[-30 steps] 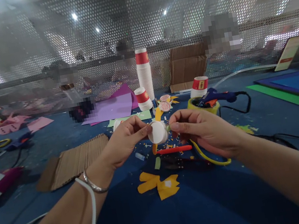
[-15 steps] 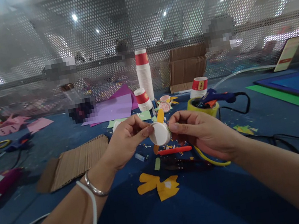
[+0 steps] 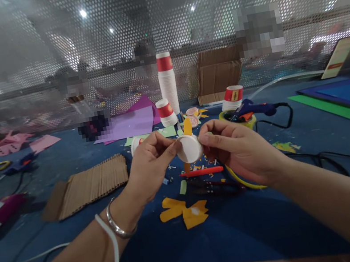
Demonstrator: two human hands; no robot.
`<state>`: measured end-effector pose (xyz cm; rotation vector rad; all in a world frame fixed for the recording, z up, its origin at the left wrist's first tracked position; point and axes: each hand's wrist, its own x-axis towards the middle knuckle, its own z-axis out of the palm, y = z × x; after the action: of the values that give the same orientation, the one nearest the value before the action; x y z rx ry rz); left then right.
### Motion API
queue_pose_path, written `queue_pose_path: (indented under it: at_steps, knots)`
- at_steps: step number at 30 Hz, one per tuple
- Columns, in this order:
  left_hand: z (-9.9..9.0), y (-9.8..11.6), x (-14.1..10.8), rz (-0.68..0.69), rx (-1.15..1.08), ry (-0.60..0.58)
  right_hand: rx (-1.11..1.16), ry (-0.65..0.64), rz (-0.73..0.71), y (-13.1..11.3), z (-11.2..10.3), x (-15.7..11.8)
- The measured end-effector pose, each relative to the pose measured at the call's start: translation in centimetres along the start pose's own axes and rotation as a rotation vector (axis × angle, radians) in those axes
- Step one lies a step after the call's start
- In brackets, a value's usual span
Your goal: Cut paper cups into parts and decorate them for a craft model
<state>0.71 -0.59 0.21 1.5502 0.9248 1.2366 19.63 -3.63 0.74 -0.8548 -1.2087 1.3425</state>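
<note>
Between my hands is a white round paper cup bottom (image 3: 189, 150) with a raised rim, its flat face turned toward me. An orange paper strip (image 3: 187, 126) sticks up from its top edge, and another shows below it. My left hand (image 3: 152, 164) pinches the left rim between thumb and fingers. At the right edge my right hand (image 3: 237, 149) is pinched closed on the same piece; its fingertips are partly hidden. Beneath lie a red pen (image 3: 202, 171), dark-handled pliers or scissors (image 3: 213, 186) and orange paper cutouts (image 3: 194, 214).
A tall stack of paper cups (image 3: 168, 85) stands at the back, with smaller cups (image 3: 232, 97) nearby. A blue glue gun (image 3: 254, 109) rests on a yellow tape roll (image 3: 241, 122). Corrugated cardboard (image 3: 94, 183) lies left; cables (image 3: 322, 159) run right. Paper scraps litter the middle.
The cup bottom has moved slightly right and turned a little, so the upper orange strip stands more upright and the lower one shows more. Both hands keep their pinch.
</note>
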Motion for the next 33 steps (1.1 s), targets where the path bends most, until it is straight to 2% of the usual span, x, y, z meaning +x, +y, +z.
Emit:
queue_pose_path:
  at_steps: [4, 7, 9, 13, 15, 18, 23, 27, 30, 33]
  knots:
    - [-0.3, -0.1, 0.5, 0.015, -0.063, 0.012, 0.063, -0.011, 0.008, 0.3, 0.0, 0.0]
    - [-1.1, -0.3, 1.2, 0.027, -0.092, 0.111, -0.002, 0.018, -0.004, 0.8, -0.2, 0.2]
    - [-1.6, -0.4, 1.6, 0.017, -0.112, 0.174, -0.24, -0.026, -0.047, 1.3, -0.2, 0.2]
    - [-2.2, -0.8, 2.1, -0.002, -0.12, 0.188, -0.944, -0.341, -0.188, 2.3, 0.4, -0.1]
    - [-2.0, -1.0, 2.1, 0.011, -0.15, 0.16, -1.143, -0.441, -0.263, 2.7, 0.9, -0.3]
    - [-1.7, -1.1, 2.0, 0.031, -0.198, 0.147, -1.302, -0.486, -0.291, 3.2, 1.5, -0.2]
    - [-1.4, -1.0, 1.9, 0.034, -0.214, 0.174, -1.348, -0.431, -0.276, 3.5, 1.8, 0.2]
    - [-1.4, -1.0, 1.9, -0.002, -0.243, 0.163, -1.324, -0.448, -0.266, 3.7, 2.1, 0.5]
    - [-1.5, -1.1, 2.0, -0.04, -0.26, 0.157, -1.222, -0.441, -0.261, 3.8, 2.0, 0.4]
    - [-1.6, -1.1, 2.0, -0.056, -0.264, 0.153, -1.017, -0.38, -0.198, 3.5, 1.6, 0.3]
